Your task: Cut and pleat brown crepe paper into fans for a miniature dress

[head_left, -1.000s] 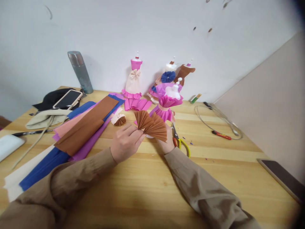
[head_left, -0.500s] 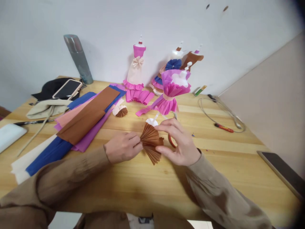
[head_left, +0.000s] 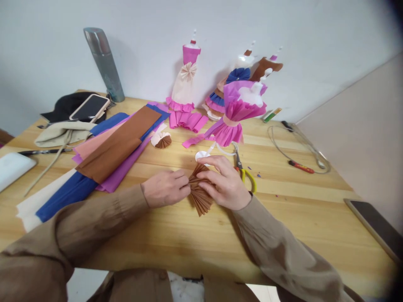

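A brown pleated paper fan (head_left: 201, 201) is spread out above the wooden table. My left hand (head_left: 166, 188) pinches its gathered end, fingers closed. On the fan's right side my right hand (head_left: 225, 182) has its fingers bent over the pleats, thumb and fingertips gripping them and hiding part of the paper. Just behind the hands a mannequin in a pink and purple paper dress (head_left: 233, 117) tilts on its white base (head_left: 202, 156). Yellow-handled scissors (head_left: 250, 179) lie beside my right hand, partly covered. A small cream and brown pleated rosette (head_left: 162, 140) rests to the left.
Layered coloured paper sheets (head_left: 118, 147) cover the left side. More dressed mannequins, one with a pink top (head_left: 189, 75), stand along the wall by a steel bottle (head_left: 105, 65). A cable (head_left: 273, 144), a red-handled tool (head_left: 300, 167) and a phone (head_left: 374, 222) lie at right.
My right hand has moved in over the fan, its fingers closing onto the pleats. The left hand keeps its pinch. The view has shifted, showing more of the scissors.
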Available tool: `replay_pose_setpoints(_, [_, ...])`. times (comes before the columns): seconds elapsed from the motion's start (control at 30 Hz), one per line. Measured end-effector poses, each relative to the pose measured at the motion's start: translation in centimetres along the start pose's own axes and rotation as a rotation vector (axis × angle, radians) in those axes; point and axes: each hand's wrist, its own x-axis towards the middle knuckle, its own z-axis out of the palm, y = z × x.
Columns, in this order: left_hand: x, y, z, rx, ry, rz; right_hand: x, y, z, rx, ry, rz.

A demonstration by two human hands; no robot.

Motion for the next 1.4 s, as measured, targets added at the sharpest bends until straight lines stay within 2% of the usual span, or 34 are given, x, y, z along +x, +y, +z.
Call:
replay_pose_setpoints(0.3, [0.0, -0.1, 0.3, -0.027, 0.015, -0.011, -0.5, 1.3, 0.4, 0.063, 0.038, -0.04])
replay_pose_setpoints(0.43, [-0.3, -0.2, 0.6, 0.01, -0.017, -0.024, -0.7, 1.8, 0.0, 0.12, 0.095, 0.01])
replay_pose_setpoints(0.63, [-0.6, -0.3, 1.3, -0.005, 0.06, -0.064, -0.9, 1.6, -0.4, 0.173, 0.228, 0.134])
replay_pose_setpoints(0.8, [-0.8, -0.3, 1.8, -0.007, 0.09, -0.127, -1.0, 1.1, -0.4, 0.185, 0.224, 0.246])
replay_pose_setpoints(0.97, [-0.9, -0.2, 2.0, -0.04, 0.152, -0.265, -1.2, 0.6, 0.0, 0.152, 0.149, 0.295])
replay_pose_setpoints(1.1, [-1.0, -0.2, 2.3, -0.068, 0.167, -0.295, -1.4, 0.4, 0.4, 0.047, 0.105, 0.282])
replay_pose_setpoints(1.3, [-1.1, -0.4, 2.7, -0.011, 0.118, -0.226, -1.3, -0.1, 1.1, -0.075, 0.225, 0.15])
replay_pose_setpoints(1.4, [-1.0, -0.3, 2.6, 0.011, 0.055, -0.142, -1.1, -0.4, 1.5, -0.098, 0.145, 0.067])
